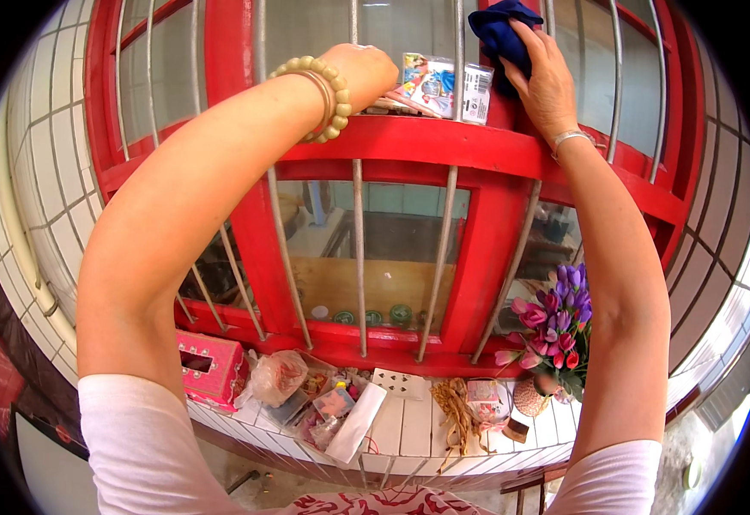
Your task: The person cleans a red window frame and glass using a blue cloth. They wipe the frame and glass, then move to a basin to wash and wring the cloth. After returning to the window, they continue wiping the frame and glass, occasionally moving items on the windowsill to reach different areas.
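Note:
My right hand [547, 81] is raised at the upper right and closed on a dark blue cloth [505, 34], which is bunched up against the red window frame. My left hand [362, 69] sits at the upper middle, in front of a metal bar [354, 21]. It looks curled like a fist, but its fingertips are hidden, so what it grips does not show. Just right of it, a colourful flat packet [439, 86] with a barcode stands on the red crossrail [426, 142] behind a bar. Thin pinkish items lie at the packet's foot.
A tiled sill [405, 438] runs below the barred window. It carries a pink box [212, 369], a crumpled plastic bag [279, 378], small packaged items, a playing card [398, 383], dried brown strips [454, 412] and a vase of purple and pink flowers [555, 322].

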### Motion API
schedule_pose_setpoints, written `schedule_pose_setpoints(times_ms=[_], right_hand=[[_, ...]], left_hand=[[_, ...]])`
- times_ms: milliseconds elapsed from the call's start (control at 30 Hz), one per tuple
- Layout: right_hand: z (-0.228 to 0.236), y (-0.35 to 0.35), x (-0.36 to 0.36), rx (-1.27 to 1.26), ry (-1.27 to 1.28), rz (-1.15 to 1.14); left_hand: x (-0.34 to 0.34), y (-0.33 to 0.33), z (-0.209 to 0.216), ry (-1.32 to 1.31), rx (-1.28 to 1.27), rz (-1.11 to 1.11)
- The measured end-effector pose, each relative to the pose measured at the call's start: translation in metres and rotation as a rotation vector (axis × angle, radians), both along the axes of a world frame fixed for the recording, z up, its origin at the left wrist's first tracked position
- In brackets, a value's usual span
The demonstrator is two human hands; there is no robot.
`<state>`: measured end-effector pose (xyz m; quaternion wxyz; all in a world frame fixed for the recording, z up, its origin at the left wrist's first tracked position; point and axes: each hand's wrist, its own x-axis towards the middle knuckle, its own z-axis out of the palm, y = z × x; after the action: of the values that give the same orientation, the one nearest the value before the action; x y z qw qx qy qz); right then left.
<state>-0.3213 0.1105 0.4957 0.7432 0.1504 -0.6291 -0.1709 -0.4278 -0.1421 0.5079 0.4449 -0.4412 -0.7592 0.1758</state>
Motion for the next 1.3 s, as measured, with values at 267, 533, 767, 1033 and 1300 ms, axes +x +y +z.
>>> schedule_pose_setpoints(times_ms=[267, 533, 767, 1033, 1300], right_hand=[[0.000, 0.001, -0.001, -0.019, -0.001, -0.041], [0.001, 0.000, 0.001, -0.026, -0.028, -0.019], [-0.001, 0.002, -0.002, -0.002, -0.002, -0.021], [-0.002, 0.002, -0.003, -0.015, 0.001, -0.025], [-0.001, 0.003, -0.003, -0.018, 0.017, -0.022]], left_hand=[[0.008, -0.006, 0.008, -0.153, 0.044, 0.020], [-0.013, -0.006, -0.002, 0.002, 0.087, -0.239], [-0.009, -0.019, 0.013, -0.046, 0.124, -0.240], [0.014, 0.000, 0.015, -0.130, 0.025, 0.160], [-0.010, 0.000, 0.007, -0.242, 0.403, -0.318]])
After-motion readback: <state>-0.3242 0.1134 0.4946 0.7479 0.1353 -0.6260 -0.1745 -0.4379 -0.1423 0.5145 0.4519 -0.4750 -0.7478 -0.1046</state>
